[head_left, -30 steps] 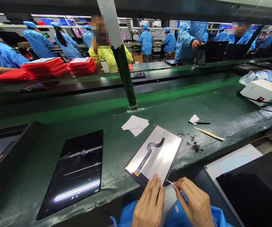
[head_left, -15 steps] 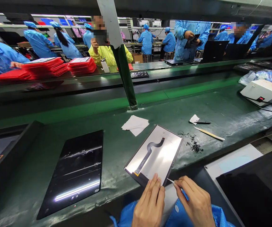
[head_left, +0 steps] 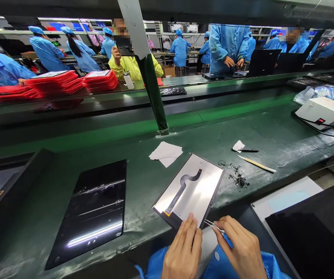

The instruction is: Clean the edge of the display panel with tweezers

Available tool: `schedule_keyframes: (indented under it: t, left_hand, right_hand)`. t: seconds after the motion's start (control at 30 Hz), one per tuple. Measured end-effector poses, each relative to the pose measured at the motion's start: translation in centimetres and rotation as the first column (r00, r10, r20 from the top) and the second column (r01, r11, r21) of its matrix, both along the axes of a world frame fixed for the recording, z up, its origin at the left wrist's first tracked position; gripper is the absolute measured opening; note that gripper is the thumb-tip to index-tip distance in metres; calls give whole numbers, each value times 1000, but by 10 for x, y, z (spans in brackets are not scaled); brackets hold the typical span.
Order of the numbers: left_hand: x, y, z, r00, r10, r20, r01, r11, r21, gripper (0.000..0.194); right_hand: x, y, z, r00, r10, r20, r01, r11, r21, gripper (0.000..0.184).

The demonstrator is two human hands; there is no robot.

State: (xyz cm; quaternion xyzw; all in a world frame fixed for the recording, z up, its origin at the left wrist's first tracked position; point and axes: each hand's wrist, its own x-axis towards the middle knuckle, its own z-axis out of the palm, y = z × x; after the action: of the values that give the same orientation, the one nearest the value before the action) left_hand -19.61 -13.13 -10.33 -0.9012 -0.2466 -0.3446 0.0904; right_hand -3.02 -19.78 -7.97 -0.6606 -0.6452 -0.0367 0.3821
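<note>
A display panel (head_left: 194,186) lies tilted at the bench's front edge, its silver back facing up and a dark flex cable (head_left: 181,188) curving across it. My left hand (head_left: 184,246) rests on the panel's near end, fingers stretched out flat and pressing it down. Between the thumb and fingers of my right hand (head_left: 238,244) is a pair of tweezers (head_left: 213,225). Their tips are slightly apart at the panel's lower right edge. Whether anything is between the tips is too small to tell.
Left of the panel lies a glossy black glass sheet (head_left: 97,209). Behind are white papers (head_left: 167,153). To the right sit black scraps (head_left: 239,180), a pale-handled blade (head_left: 256,163), a black tool (head_left: 250,150) and a white box (head_left: 320,112). A post (head_left: 152,93) rises mid-bench; co-workers sit beyond.
The tweezer tips have spread apart slightly and both prongs now show. My left hand and the panel stay in place. Across the bench, a co-worker's hands have lowered.
</note>
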Motion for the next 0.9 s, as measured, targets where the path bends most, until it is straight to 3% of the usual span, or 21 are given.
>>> schedule_keyframes:
  t: [0.9]
  left_hand:
    - [1, 0, 1, 993, 40, -115, -34, 998, 48, 37]
  right_hand:
    - [6, -4, -2, 997, -38, -66, 38, 999, -6, 20]
